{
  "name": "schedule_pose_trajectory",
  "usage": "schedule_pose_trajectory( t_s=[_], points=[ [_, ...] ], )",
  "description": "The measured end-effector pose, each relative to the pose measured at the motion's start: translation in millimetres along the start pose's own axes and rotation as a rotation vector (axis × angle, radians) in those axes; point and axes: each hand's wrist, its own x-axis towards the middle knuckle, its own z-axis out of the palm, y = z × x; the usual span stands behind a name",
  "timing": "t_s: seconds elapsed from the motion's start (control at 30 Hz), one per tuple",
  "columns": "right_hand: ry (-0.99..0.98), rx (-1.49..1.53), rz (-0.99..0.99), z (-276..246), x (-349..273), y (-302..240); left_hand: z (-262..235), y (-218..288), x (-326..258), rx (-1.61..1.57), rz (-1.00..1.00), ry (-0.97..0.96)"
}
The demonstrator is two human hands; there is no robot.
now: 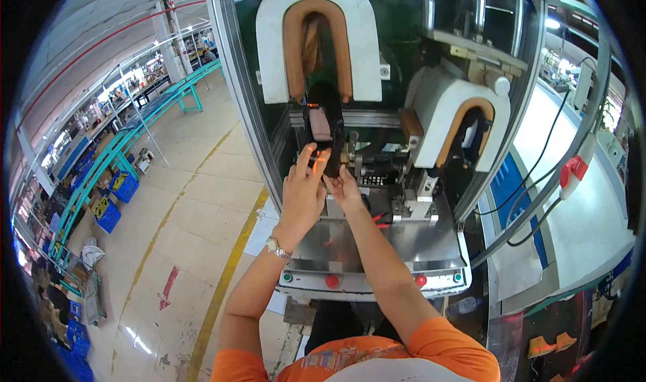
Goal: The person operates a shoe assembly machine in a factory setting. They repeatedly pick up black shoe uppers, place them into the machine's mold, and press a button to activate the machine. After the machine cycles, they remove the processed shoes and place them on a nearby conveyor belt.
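Observation:
A black shoe upper (pixel 334 152) with a pale pinkish patch (pixel 319 124) sits at the left station of a machine, below a white U-shaped clamp head (pixel 370 35) lined with a brown pad (pixel 294 52). My left hand (pixel 306 187) lies over the near left side of the upper, fingers bent onto it, and orange light falls across them. From the right, my right hand (pixel 345 189) pinches the near edge of the same piece. My fingertips partly hide that end. A second clamp head (pixel 431 126) at the right holds a dark piece (pixel 474 136) inside its curve.
Below my forearms runs the machine's metal front with red buttons (pixel 332 282) and green ones at its ends. A metal frame post (pixel 235 79) rises at left. At right are a white bench (pixel 538 140), a hanging cable with a red-and-white connector (pixel 574 170), and orange shoe pieces (pixel 542 346).

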Motion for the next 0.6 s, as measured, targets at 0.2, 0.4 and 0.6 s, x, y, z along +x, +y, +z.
schedule_pose_trajectory(
  t_s=[0.2,0.4,0.6],
  points=[
    [0.275,-0.392,-0.013,-24.3,-76.3,-32.0,11.9,-50.5,-77.2,-0.186,-0.168,0.191],
    [0.338,-0.667,-0.314,-74.2,-198.1,-124.9,82.5,-216.8,-343.3,-0.130,-0.937,-0.097],
    [0.549,-0.666,-0.748,-100.6,-266.1,-213.8,97.5,-152.3,-334.7,-0.777,-1.296,-0.262]
  ],
)
